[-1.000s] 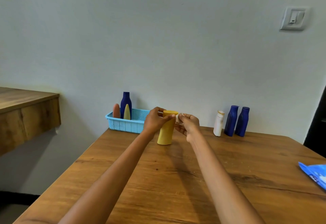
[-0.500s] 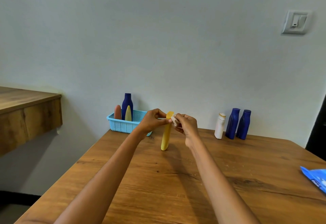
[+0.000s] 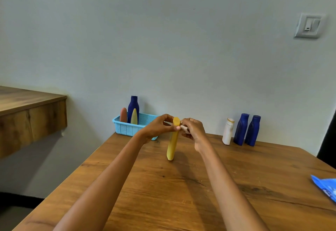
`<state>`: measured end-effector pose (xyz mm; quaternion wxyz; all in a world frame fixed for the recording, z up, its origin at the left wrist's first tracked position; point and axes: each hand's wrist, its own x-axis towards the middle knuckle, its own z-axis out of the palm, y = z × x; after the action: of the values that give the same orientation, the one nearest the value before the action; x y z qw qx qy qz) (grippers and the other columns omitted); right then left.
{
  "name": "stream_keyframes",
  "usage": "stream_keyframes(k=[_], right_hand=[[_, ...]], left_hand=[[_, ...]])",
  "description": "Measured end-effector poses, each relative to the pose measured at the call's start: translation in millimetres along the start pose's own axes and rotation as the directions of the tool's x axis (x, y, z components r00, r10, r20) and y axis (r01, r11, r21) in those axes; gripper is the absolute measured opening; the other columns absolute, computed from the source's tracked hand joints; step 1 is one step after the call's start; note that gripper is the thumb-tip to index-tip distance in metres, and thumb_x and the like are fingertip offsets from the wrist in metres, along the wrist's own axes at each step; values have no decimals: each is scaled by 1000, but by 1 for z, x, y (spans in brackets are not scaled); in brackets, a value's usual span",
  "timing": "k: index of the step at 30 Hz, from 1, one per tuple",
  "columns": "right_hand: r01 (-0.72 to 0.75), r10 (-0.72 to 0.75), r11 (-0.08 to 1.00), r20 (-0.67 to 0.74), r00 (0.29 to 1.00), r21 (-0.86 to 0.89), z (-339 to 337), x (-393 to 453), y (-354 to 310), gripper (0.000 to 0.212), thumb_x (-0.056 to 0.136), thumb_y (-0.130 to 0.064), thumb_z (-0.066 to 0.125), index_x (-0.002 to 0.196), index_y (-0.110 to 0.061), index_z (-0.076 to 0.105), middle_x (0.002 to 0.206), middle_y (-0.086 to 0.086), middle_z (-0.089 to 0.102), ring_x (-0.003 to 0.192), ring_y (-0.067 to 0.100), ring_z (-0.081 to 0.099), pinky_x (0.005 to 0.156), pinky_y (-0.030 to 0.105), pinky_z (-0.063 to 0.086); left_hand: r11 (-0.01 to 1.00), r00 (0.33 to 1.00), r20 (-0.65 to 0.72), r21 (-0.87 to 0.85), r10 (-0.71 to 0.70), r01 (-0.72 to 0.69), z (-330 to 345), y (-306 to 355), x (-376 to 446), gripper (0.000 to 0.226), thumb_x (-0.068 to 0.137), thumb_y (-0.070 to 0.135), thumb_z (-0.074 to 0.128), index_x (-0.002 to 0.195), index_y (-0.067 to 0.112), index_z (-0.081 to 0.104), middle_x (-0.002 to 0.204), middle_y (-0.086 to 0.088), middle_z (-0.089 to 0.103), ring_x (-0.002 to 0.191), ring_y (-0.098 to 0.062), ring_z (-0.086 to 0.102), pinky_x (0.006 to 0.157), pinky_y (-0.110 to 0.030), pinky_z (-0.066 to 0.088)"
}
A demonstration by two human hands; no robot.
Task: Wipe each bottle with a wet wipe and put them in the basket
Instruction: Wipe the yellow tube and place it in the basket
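A flat yellow bottle (image 3: 172, 143) stands narrow side on at the middle of the wooden table (image 3: 181, 190). My left hand (image 3: 157, 127) pinches its top from the left. My right hand (image 3: 193, 130) presses a small white wet wipe (image 3: 184, 127) against the top from the right. A light blue basket (image 3: 127, 128) at the table's far left corner holds a tall dark blue bottle (image 3: 133, 108), a reddish bottle (image 3: 123, 114) and a pale yellow bottle (image 3: 134, 116). A white bottle (image 3: 228, 131) and two dark blue bottles (image 3: 241, 130) (image 3: 252, 131) stand against the wall at the right.
A blue wet wipe pack (image 3: 325, 188) lies at the table's right edge. A wooden shelf (image 3: 27, 114) juts from the wall on the left, apart from the table. A light switch (image 3: 309, 25) is high on the wall.
The yellow bottle has been turned from broad side to narrow side facing me. Both hands stay at its top, with the wipe still against it.
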<state>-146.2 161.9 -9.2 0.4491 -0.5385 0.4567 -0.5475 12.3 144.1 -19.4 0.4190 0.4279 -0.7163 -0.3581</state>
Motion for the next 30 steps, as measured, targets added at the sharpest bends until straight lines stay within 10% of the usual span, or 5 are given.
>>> stream_keyframes(k=[4,10,17,30], right_hand=[[76,-65,990,-96,993,117,-2,1,-1,27,84,-22,70,107,-11,61,99,5,66,92,20,63,71,25,52],[161,-162,980,-2,987,116,0,-3,-12,11,80,-19,72,91,-16,73,85,-1,72,81,9,65,65,19,49],[187,-121,957,-279,953,224,-4,3,-9,20,83,-18,70,101,-10,71,97,5,71,89,13,62,67,20,44],[245,-245,969,-10,969,-20,-7,-4,-20,22,83,-20,66,64,-10,63,66,1,65,70,13,61,71,29,48]], left_hand=[[999,998,-48,-14,43,-44,3,8,1,59,64,49,72,115,25,55,103,10,63,98,-5,60,70,-11,48],[995,995,-32,-24,98,-99,10,11,-3,36,66,50,70,97,33,65,91,14,70,90,0,65,73,-12,49],[979,989,-125,-177,76,-98,2,22,-2,31,81,30,66,111,22,61,101,7,68,90,0,63,65,-4,46],[954,983,-156,-268,94,-134,1,32,-11,36,73,40,65,104,22,66,88,6,74,86,-4,68,70,-8,47]])
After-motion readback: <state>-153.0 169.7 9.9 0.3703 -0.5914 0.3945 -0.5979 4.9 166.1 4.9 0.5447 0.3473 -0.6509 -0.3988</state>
